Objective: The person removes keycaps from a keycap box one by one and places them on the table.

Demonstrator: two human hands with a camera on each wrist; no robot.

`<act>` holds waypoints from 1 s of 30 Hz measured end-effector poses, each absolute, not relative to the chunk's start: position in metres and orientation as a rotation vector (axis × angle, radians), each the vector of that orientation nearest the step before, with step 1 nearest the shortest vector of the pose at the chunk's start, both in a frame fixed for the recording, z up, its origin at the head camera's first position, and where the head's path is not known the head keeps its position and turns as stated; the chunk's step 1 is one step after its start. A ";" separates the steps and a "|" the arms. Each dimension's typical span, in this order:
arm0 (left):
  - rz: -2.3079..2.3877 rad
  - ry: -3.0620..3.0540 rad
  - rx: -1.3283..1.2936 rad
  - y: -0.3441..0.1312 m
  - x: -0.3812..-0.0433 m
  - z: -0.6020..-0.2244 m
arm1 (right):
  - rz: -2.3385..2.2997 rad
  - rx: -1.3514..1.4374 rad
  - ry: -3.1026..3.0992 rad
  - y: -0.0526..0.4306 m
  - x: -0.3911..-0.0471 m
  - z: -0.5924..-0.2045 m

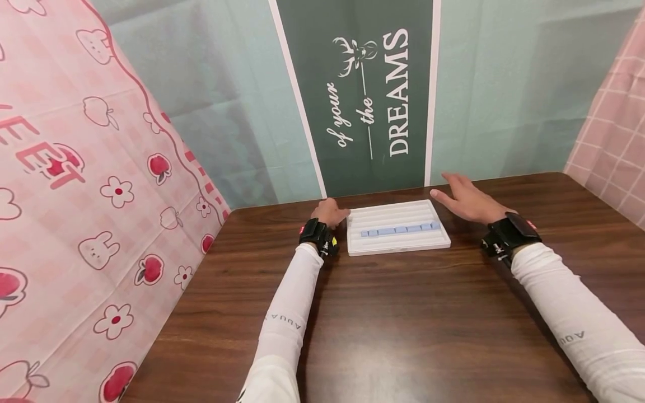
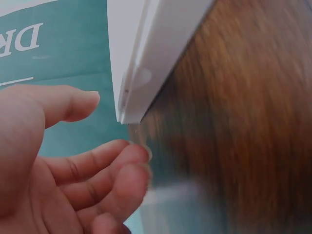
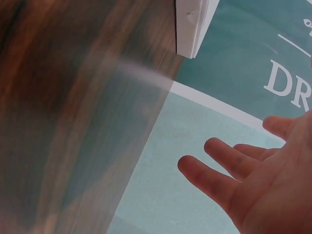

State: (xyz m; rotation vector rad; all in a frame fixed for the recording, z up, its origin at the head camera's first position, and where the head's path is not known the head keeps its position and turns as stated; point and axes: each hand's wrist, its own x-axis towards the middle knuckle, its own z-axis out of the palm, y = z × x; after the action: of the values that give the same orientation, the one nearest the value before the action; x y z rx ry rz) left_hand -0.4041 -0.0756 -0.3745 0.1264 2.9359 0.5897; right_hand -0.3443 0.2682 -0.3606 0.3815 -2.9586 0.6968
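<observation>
A white ridged tray (image 1: 398,246) lies on the table, its slots running from left to right. One slot bears a row of several light blue keycap-like blocks (image 1: 400,230). My left hand (image 1: 330,212) is beside the tray's far left corner, thumb tip right at the edge. In the left wrist view its thumb and loosely bent fingers (image 2: 117,185) stand apart with nothing between them, near the tray's side wall (image 2: 151,63). Off the far right corner is my right hand (image 1: 471,201), fingers spread and holding nothing. The right wrist view shows those fingers (image 3: 209,183) away from the tray corner (image 3: 187,34).
The dark wooden table (image 1: 383,319) ends close behind the tray. A green cloth backdrop (image 1: 373,173) with white lettering hangs at its far edge. Pink printed cloth (image 1: 116,252) borders the left side, and pink checked cloth (image 1: 615,129) the right.
</observation>
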 end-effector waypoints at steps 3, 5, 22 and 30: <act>0.639 2.911 0.090 -0.075 -0.405 -0.375 | 0.696 0.383 -2.959 0.269 -0.344 -0.360; 0.684 2.885 0.063 -0.075 -0.405 -0.376 | 0.703 0.393 -2.960 0.270 -0.344 -0.360; 0.797 2.762 0.040 -0.063 -0.405 -0.373 | 0.770 0.416 -2.934 0.277 -0.341 -0.358; 0.726 2.718 0.054 -0.061 -0.413 -0.375 | 0.799 0.429 -2.941 0.277 -0.340 -0.349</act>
State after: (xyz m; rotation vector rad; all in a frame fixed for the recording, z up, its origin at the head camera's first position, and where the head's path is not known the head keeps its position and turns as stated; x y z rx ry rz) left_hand -0.4134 -0.0611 -0.3746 0.0537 2.7177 0.7261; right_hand -0.3398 0.2773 -0.3492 0.4291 -2.9414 0.7988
